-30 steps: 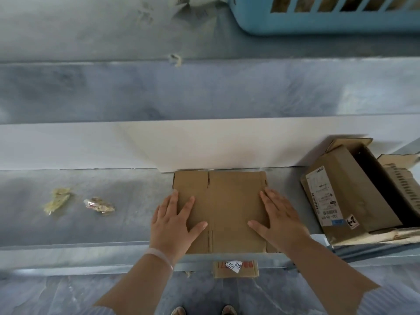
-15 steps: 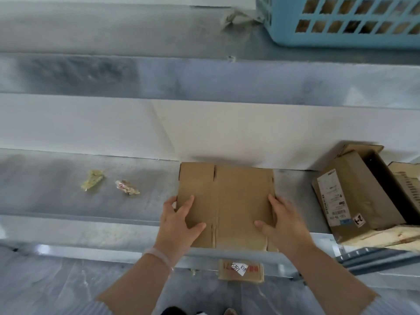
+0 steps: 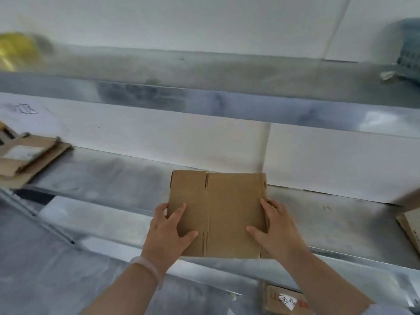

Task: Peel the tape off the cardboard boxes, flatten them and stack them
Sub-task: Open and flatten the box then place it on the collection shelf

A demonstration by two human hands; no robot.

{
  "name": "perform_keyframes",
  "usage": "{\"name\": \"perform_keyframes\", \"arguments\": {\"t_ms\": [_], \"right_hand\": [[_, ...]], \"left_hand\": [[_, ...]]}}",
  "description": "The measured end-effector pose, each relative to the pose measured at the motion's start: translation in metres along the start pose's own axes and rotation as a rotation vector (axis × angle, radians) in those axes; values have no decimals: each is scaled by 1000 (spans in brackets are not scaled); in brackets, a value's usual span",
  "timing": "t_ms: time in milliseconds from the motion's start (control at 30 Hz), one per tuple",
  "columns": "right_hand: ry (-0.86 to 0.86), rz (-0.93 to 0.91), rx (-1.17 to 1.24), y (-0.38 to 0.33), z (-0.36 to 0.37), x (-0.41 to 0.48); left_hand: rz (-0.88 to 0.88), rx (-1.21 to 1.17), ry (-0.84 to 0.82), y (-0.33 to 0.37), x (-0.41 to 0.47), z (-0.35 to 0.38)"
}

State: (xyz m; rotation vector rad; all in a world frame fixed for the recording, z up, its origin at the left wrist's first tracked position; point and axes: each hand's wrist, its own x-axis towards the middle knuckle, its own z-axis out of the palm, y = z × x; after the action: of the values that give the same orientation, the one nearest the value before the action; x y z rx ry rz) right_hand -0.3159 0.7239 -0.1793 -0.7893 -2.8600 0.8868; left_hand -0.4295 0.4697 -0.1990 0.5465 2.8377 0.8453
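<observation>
A flattened cardboard box sits in the middle of the view over the grey metal counter, its far edge close to the white wall panel behind; whether it lies on the metal or is held just off it cannot be told. The left hand holds the box's left edge, thumb and forefinger spread on the top face and the other fingers curled at the edge. The right hand holds the box's right edge the same way, thumb laid on top and fingers bent along the side. A pale bracelet circles the left wrist.

Far left of the box, on the same counter, lies a stack of flattened cardboard with a white label on top. Well to the box's right, a second brown carton pokes in at the frame's edge. Below the box's near right corner, lower than the counter, is a small cardboard piece with a white sticker and red print. Above the box runs a metal upper shelf; up and right of the box a blurred blue basket stands on it, and up and left a blurred yellow object
</observation>
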Motion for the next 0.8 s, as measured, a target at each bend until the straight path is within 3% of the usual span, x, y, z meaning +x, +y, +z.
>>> {"name": "perform_keyframes", "arguments": {"t_ms": [300,800], "right_hand": [[-103,-208,32,-197,98,22],[-254,-334,95,-400,229,138]], "left_hand": [[-152,2,134,-162,5,-137],[-369,9,171,-338,97,-251]]}}
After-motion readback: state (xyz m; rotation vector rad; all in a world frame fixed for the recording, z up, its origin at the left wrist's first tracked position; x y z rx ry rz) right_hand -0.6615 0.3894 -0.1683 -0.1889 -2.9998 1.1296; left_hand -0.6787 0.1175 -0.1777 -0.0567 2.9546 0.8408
